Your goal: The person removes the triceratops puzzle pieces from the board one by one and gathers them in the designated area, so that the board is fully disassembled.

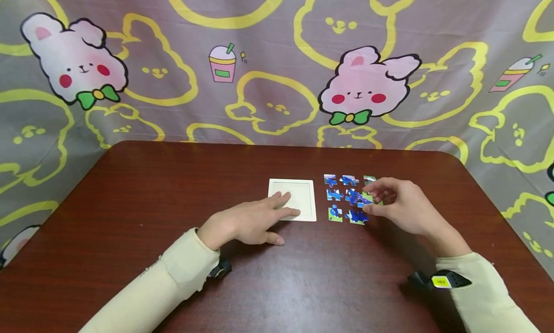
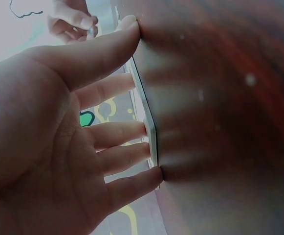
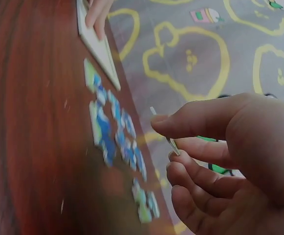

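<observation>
My left hand point(image 1: 246, 222) lies with straight, spread fingers on a square white puzzle tray point(image 1: 304, 196); the fingertips touch its floor and near edge, and the thumb is on the table. My right hand point(image 1: 409, 208) pinches a jigsaw piece point(image 3: 173, 145) between thumb and fingers, raised above the table. The piece is seen nearly edge-on in the right wrist view. Below and left of this hand lie several loose blue and green jigsaw pieces point(image 1: 333, 195) in rough rows, to the right of the tray. Some pieces are partly hidden behind the right hand.
Everything lies on a dark reddish-brown table point(image 1: 173, 193) with rounded far corners. Behind it hangs a grey curtain point(image 1: 277, 97) with cartoon rabbits and yellow outlines. A black band point(image 1: 441, 280) with a yellow label is round the right sleeve.
</observation>
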A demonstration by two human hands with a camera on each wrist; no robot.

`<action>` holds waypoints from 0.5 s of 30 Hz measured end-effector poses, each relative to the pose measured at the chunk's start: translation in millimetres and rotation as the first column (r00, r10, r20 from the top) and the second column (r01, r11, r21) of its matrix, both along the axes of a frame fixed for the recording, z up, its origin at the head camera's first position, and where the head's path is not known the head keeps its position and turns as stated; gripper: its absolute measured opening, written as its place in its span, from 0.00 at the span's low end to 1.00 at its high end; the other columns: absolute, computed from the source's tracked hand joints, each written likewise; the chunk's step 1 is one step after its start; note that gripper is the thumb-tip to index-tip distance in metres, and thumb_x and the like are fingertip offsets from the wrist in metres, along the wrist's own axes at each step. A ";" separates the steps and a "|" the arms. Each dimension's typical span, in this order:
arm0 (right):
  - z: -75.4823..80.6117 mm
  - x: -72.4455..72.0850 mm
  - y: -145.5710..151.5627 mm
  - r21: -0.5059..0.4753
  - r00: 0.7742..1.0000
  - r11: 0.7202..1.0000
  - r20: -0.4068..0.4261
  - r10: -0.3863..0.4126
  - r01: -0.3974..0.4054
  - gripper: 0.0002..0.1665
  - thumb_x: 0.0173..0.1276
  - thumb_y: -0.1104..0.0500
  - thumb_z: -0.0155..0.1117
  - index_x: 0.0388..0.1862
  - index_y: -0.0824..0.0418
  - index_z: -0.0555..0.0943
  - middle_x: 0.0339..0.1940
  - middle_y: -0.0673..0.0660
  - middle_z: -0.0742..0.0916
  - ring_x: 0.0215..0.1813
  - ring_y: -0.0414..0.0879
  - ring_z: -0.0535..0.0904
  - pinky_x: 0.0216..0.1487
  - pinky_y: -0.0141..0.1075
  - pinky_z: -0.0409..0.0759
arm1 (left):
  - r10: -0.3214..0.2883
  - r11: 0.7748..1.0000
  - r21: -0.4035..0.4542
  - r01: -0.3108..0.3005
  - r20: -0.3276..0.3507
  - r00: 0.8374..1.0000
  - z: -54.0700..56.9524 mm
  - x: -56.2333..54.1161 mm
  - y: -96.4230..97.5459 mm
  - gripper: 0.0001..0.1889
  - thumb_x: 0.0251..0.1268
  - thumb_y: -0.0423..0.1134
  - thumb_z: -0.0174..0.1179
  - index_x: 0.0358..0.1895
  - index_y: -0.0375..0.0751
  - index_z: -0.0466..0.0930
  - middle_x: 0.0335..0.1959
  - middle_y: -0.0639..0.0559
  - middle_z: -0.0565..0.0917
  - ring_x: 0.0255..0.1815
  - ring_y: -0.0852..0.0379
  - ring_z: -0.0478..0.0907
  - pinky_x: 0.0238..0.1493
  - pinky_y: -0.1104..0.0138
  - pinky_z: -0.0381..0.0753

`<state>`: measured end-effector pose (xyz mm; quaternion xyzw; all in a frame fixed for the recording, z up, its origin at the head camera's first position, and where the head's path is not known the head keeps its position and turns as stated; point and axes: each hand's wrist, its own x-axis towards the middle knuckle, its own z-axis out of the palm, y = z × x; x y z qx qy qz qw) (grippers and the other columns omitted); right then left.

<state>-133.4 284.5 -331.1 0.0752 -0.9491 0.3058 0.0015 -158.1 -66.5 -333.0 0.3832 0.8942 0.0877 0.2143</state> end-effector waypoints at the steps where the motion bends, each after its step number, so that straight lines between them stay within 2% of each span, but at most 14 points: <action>1: -1.8 1.1 3.5 0.005 1.000 1.000 0.003 -0.003 0.003 0.25 0.64 0.52 0.82 0.57 0.59 0.86 0.44 0.57 0.89 0.45 0.50 0.83 0.41 0.33 0.81 | 0.000 1.000 0.001 0.000 0.001 1.000 -0.2 -0.1 0.0 0.37 0.77 0.50 0.65 0.84 0.57 0.62 0.90 0.45 0.49 0.91 0.43 0.46 0.83 0.48 0.65; 11: -13.4 7.3 32.5 0.056 0.994 0.998 0.107 0.014 -0.020 0.22 0.62 0.56 0.82 0.53 0.59 0.86 0.38 0.54 0.87 0.40 0.47 0.80 0.36 0.32 0.79 | -0.004 1.000 0.003 0.004 -0.008 1.000 -0.1 0.9 -1.0 0.37 0.76 0.51 0.66 0.84 0.57 0.63 0.90 0.44 0.49 0.91 0.43 0.45 0.83 0.48 0.64; 15: -17.5 6.6 37.5 0.037 0.989 0.998 0.140 0.043 -0.048 0.22 0.62 0.55 0.83 0.52 0.60 0.86 0.37 0.52 0.87 0.39 0.44 0.80 0.36 0.32 0.77 | -0.006 1.000 0.005 0.006 -0.013 1.000 -0.2 0.8 -1.4 0.37 0.76 0.51 0.66 0.84 0.56 0.63 0.90 0.44 0.50 0.91 0.43 0.46 0.83 0.48 0.64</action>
